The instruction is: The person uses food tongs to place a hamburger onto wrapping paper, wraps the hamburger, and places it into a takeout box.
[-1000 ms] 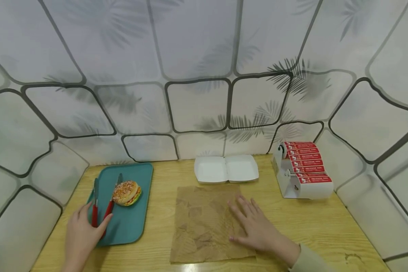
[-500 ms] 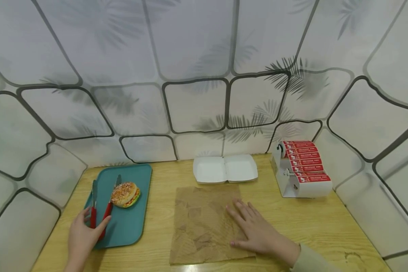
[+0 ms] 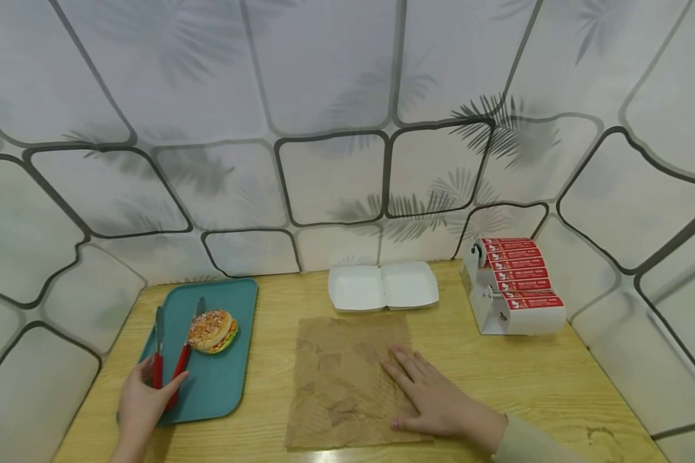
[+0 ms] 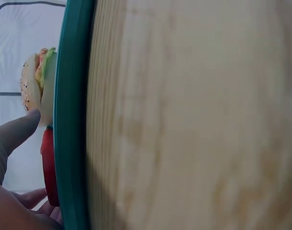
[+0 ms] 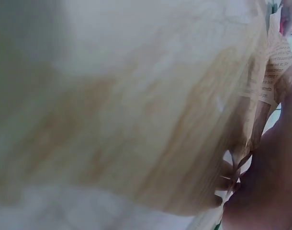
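My left hand [image 3: 143, 397] is at the near left of a teal tray [image 3: 222, 386], its thumb and fingers curled round the red handles of tongs [image 3: 179, 363]. The tongs' two metal arms are spread apart and point away from me. A seeded burger [image 3: 211, 329] lies on the tray and overlaps the right arm of the tongs. In the left wrist view, my thumb [image 4: 21, 129] reaches past the red handle [image 4: 49, 167] towards the burger. My right hand [image 3: 434, 399] rests with straight fingers on the right side of a creased brown paper sheet [image 3: 347, 386].
An open white carton [image 3: 356, 289] stands behind the paper, near the patterned wall. At the back right is a white dispenser [image 3: 489, 315] with a roll of red labels [image 3: 521, 273]. The wooden table [image 3: 544, 386] surrounds these.
My left hand has drawn in a little round the tongs, thumb and fingers closer together. My right hand's fingers have drawn closer together on the paper. The view has shifted slightly.
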A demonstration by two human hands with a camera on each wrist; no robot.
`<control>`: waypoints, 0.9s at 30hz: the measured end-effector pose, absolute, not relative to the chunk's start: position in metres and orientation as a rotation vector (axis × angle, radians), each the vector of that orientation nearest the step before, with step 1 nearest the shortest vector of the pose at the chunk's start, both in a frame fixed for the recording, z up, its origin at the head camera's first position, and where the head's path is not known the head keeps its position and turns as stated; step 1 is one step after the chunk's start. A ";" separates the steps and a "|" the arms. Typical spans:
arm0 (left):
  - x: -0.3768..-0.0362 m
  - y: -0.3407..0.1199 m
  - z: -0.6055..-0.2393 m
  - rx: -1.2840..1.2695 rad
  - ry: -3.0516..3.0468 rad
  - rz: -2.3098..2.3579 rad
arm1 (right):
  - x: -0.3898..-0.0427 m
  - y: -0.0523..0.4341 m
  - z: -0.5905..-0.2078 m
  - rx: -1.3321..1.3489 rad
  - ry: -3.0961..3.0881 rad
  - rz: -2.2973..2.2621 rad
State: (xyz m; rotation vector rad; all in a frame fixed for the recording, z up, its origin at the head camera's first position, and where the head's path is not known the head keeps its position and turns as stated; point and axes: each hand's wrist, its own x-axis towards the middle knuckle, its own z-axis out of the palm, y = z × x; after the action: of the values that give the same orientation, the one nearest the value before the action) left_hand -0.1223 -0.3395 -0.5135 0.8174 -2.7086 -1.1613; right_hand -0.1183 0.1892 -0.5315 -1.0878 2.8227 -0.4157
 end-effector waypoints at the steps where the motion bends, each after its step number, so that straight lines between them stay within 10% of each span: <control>1: -0.123 -0.340 -0.514 0.824 -2.711 -1.171 | -0.118 0.189 -0.532 -1.080 2.812 -0.419; 27: -0.131 -0.344 -0.523 0.812 -2.709 -1.015 | -0.120 0.188 -0.531 -1.097 2.795 -0.243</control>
State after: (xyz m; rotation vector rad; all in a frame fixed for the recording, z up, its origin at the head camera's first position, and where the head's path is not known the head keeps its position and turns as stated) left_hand -0.1305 -0.3444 -0.5232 0.8122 -2.7087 -1.0154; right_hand -0.1201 0.1879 -0.5312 -1.0968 2.7947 -0.2425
